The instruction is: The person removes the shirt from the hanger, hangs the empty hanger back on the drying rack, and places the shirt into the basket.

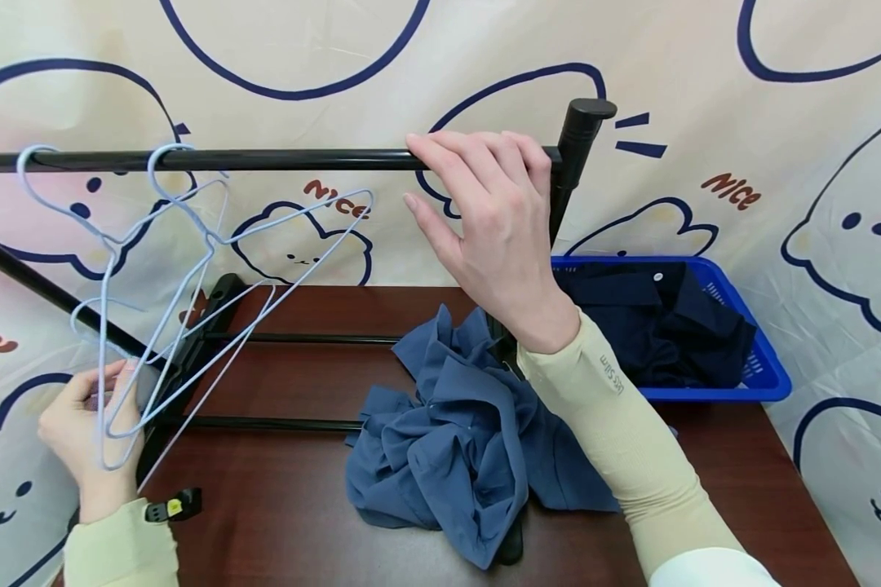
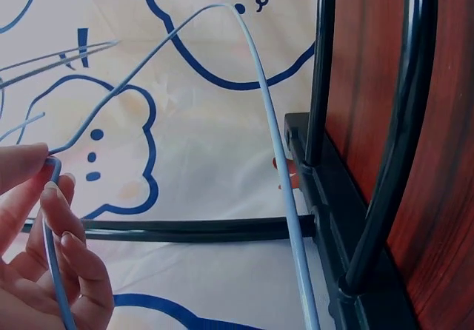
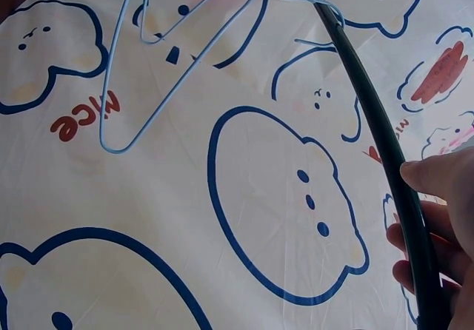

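Observation:
My left hand pinches a light blue wire hanger at its bent wire between thumb and fingertips, low on the left beside the rack's black side frame. Two more light blue hangers hook over the black top rail on its left part, partly overlapping the held one. Over the rail's right end lies my right hand. In the right wrist view its fingers curl past the bar, with the thumb on the near side. Below it, a crumpled blue garment lies on the table and the rack's lower bars.
A blue plastic basket with dark navy clothing stands at the back right. The rack's upright post rises near the rail's right end. Beneath is a dark brown table; a printed cloth backdrop hangs behind.

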Tool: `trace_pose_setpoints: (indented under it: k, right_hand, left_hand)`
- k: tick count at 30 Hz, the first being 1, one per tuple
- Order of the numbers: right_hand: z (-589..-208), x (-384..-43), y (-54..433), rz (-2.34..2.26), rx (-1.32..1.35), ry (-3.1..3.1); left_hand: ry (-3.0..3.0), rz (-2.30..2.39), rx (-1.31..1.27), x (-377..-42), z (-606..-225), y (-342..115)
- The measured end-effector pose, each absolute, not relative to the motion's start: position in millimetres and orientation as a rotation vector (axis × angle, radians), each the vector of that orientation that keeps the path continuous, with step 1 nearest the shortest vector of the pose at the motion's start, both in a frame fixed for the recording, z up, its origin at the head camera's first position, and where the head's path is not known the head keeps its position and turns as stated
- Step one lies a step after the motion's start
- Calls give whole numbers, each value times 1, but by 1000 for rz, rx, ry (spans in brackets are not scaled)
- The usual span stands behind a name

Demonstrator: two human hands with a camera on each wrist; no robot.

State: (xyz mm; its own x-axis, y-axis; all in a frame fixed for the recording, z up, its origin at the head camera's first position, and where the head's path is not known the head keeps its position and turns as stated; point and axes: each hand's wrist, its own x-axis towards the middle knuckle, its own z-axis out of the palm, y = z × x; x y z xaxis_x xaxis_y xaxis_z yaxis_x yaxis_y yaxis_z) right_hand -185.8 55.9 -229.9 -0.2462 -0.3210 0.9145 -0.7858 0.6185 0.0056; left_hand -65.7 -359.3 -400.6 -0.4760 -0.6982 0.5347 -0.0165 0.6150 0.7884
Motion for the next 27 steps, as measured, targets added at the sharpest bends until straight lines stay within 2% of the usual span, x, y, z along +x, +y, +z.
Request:
trace_pose_setpoints:
  k: [14,22,27]
  right_hand:
    - [-228,-186,46,645,790,-1771]
    - [-228,-186,45,662,776,-1762]
    - [-228,-185,46,659,777,-1768]
  left_hand:
    - [-1871,-804,707,-63,-380,-371]
    - [-1865,-746,718,-65,-350,-363]
    - [-1804,-873,786,-65,-326,-350]
